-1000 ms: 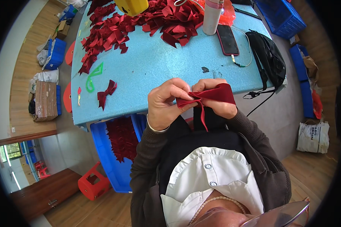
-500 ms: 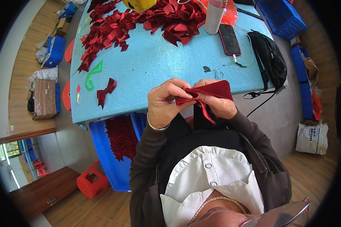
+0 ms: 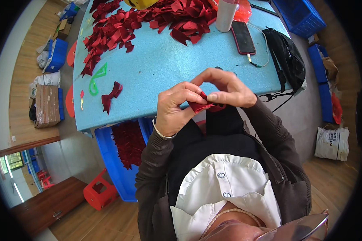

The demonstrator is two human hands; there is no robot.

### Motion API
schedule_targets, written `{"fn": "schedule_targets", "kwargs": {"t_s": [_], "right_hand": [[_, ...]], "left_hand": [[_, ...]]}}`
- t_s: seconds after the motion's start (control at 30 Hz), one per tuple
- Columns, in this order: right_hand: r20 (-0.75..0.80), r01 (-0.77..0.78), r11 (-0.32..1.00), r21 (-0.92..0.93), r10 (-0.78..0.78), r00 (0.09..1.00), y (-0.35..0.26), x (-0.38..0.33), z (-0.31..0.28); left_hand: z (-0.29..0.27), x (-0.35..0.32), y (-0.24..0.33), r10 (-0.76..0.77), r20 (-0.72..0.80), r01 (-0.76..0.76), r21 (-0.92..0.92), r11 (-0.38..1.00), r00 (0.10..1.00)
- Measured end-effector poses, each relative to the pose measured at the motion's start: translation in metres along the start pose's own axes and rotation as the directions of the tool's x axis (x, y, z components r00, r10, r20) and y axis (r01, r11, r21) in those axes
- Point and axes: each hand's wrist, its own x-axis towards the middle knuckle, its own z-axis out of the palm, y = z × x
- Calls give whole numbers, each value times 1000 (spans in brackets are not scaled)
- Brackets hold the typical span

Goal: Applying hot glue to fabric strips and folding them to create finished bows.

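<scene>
A red ribbon (image 3: 200,107) is held just off the table's near edge, folded and bunched between my two hands. My left hand (image 3: 173,107) pinches it with thumb and fingers. On its other side, my right hand (image 3: 231,91) has its thumb and forefinger closed at the gathered middle, the forefinger arched; how much ribbon they grip is partly hidden. A finished-looking red bow (image 3: 112,97) lies on the blue table (image 3: 161,64), left of my hands. Farther back, red ribbon pieces and bows (image 3: 120,30) spread in a large heap.
A blue crate (image 3: 114,170) with red bows (image 3: 128,144) stands below the table edge. Green plastic piece (image 3: 94,88) lies at left. Toward the right are a bottle (image 3: 227,18), a cabled phone (image 3: 243,38) and a black backpack (image 3: 287,60). A red stool (image 3: 98,193) stands lower left.
The ribbon's wide flap, spread out to the right before, is now folded in and bunched. My right hand has lifted and turned, its forefinger arching over the ribbon. My left hand keeps its pinch.
</scene>
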Motion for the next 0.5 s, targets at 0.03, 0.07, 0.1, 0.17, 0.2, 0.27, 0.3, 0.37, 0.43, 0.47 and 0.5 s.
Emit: {"fn": "schedule_targets", "kwargs": {"t_s": [0.03,0.07,0.1,0.17,0.2,0.27,0.3,0.37,0.43,0.47,0.5], "right_hand": [[83,-39,999,37,36,996,3,0,-1],[81,-41,998,40,37,996,4,-2,-4],[94,-79,996,51,74,993,4,-4,-7],[122,-153,985,75,144,982,3,-3,-8],[121,-155,985,79,145,982,2,-2,-7],[76,-226,966,123,218,973,-2,1,-2],[56,-262,954,145,256,965,-2,1,-1],[36,-236,966,109,233,972,0,2,-1],[-2,-177,984,28,178,984,1,2,-1],[-2,-179,983,29,179,984,2,2,-1],[-10,-173,985,-18,173,985,2,3,0]], "left_hand": [[2,2,-1,35,-9,-35,56,998,999],[4,3,-2,70,-15,-68,111,991,997],[4,4,-5,66,-14,-64,110,992,998],[-1,5,-10,46,-18,-43,130,991,999],[-3,5,-13,36,-19,-32,140,990,999],[-7,6,-17,22,-16,-20,118,993,1000],[-7,6,-19,13,-15,-11,96,995,1000],[-7,6,-23,1,-14,0,72,997,1000],[-6,5,-27,-32,-19,32,-30,999,999],[-6,4,-29,-49,-20,47,-81,996,999],[-8,3,-31,-50,-20,48,-82,995,999]]}}
